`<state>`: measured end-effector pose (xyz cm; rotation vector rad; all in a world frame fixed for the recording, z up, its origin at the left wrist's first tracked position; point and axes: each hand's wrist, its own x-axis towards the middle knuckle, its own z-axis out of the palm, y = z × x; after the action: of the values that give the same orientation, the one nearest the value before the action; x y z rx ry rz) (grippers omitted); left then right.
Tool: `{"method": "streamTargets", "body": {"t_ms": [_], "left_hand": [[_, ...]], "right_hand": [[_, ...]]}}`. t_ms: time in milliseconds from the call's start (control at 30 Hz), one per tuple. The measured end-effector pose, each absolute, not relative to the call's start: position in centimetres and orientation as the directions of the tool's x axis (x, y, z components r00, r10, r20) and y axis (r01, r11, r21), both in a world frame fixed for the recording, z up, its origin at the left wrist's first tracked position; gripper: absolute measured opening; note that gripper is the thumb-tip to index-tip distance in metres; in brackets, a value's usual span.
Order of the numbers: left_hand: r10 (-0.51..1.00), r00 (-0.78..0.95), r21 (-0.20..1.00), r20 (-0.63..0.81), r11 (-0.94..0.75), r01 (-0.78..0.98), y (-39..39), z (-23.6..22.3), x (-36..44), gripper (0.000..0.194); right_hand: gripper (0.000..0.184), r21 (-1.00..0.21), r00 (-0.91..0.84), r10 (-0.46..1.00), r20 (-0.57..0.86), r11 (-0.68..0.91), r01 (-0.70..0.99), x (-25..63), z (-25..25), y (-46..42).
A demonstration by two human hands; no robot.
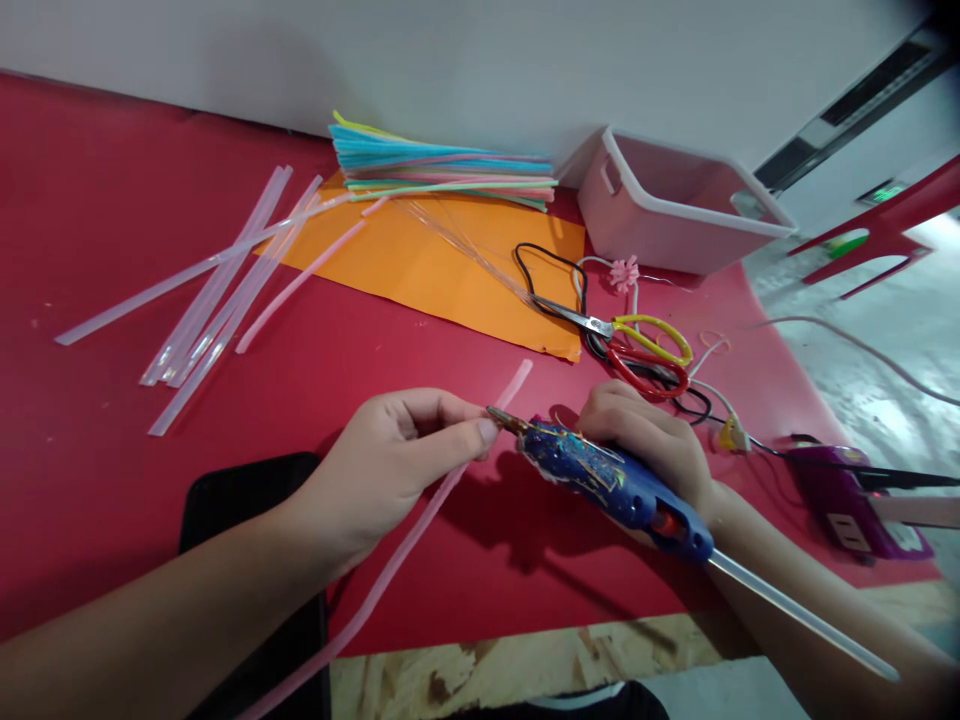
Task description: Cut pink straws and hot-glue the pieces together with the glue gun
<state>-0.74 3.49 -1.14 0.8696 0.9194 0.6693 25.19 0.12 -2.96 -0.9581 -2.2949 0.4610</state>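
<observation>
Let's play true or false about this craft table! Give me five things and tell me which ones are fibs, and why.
1. The right hand is holding a blue glue gun. True.
2. The fuzzy stick in the left hand is green. False: that fuzzy stick is pink.
3. A clear glue stick pokes out of the back of the glue gun. True.
4. Both handles of the scissors are blue. False: the scissors have one yellow handle and one red handle.
5. The paper lying on the red table is white. False: the paper is orange.
</observation>
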Motion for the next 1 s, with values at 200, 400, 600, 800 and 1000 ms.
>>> {"method": "streamTargets", "body": {"t_ms": [200, 400, 600, 800, 1000], "left_hand": [[0.789, 0.476, 0.845, -0.389, 0.511, -0.157, 3.44, -1.02, -0.75, 0.018], [0.797, 0.463, 0.842, -0.387, 0.510, -0.174, 3.45, -0.85, -0.63, 0.016], [0.800, 0.457, 0.854, -0.389, 0.499, -0.148, 3.41, -0.85, -0.64, 0.018], [0.794, 0.475, 0.857, -0.379, 0.495, -0.142, 3.46, -0.89, -0.82, 0.018], [0.799, 0.461, 0.861, -0.387, 0.491, -0.128, 3.36, -0.81, -0.84, 0.018]], "right_hand": [[0.024, -0.497, -0.558, 0.717, 0.418, 0.695, 0.520, 25.26, -2.78, 0.19], [0.017, -0.482, -0.557, 0.714, 0.425, 0.699, 0.529, 25.40, -2.72, 0.25], [0.016, -0.466, -0.542, 0.730, 0.416, 0.683, 0.563, 25.27, -2.38, 0.20], [0.015, -0.466, -0.530, 0.736, 0.422, 0.677, 0.569, 25.37, -2.50, 0.29], [0.014, -0.440, -0.514, 0.731, 0.449, 0.681, 0.585, 25.57, -2.57, 0.47]]}}
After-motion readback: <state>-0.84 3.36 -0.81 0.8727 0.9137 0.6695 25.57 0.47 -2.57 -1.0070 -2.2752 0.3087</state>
